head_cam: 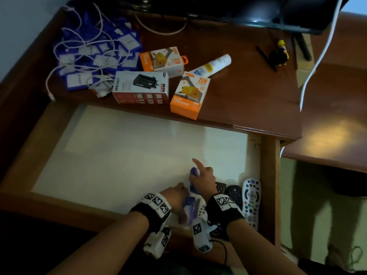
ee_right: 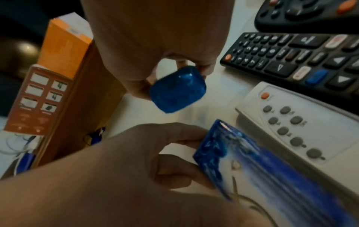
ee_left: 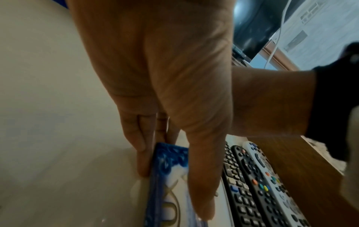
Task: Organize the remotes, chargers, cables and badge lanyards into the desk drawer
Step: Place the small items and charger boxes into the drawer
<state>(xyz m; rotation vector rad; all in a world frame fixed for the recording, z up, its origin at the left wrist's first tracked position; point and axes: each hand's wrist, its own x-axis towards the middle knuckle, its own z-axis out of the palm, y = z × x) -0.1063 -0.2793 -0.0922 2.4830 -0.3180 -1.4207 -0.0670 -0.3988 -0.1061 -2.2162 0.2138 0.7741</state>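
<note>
At the front right of the open drawer (head_cam: pixel 59 175), my left hand (head_cam: pixel 177 193) grips a flat blue-and-white box (ee_left: pixel 167 173) by its long edges, thumb on one side and fingers on the other. Just beyond it, my right hand (head_cam: pixel 201 174) pinches a small glossy blue case (ee_right: pixel 177 89) above the liner, forefinger sticking up. To the right lie a small white remote (ee_right: pixel 301 130), two black remotes (ee_right: pixel 291 58) and a long white remote (head_cam: pixel 251 201), side by side. Blue badge lanyards (head_cam: pixel 95 56) tangled with white cables, and three charger boxes (head_cam: pixel 186 94), sit on the desk.
A white spray bottle (head_cam: pixel 212 65) lies behind the charger boxes. A black and yellow plug (head_cam: pixel 279 54) sits at the back right under the monitor (head_cam: pixel 258 10). The drawer's white liner (head_cam: pixel 119 155) is bare to the left and middle.
</note>
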